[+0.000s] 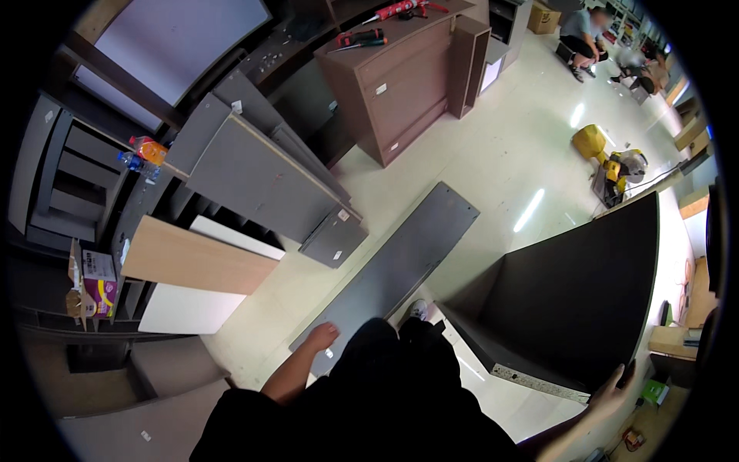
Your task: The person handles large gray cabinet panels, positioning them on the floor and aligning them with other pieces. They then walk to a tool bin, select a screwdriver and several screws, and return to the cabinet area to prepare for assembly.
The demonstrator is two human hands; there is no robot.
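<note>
I am watching from the head view as my left hand is lying on the near end of a long grey panel that is resting flat on the pale floor. The fingers are curling over the panel's near left edge, gripping it lightly. The panel is running away from me toward the far right, with small holes showing near its far end.

My right hand is reaching out to the right and closing on the near corner of a large dark cabinet carcass that is standing on edge; a pale drilled strip is running along its near edge, just beside the hand.

To the left, grey boards are leaning in a stack, with a light wood board and a white board lying nearer. A brown cabinet is standing at the far side with red-handled tools lying on top. Far right, a yellow power tool is sitting on the floor, and another person is crouching beyond it.
</note>
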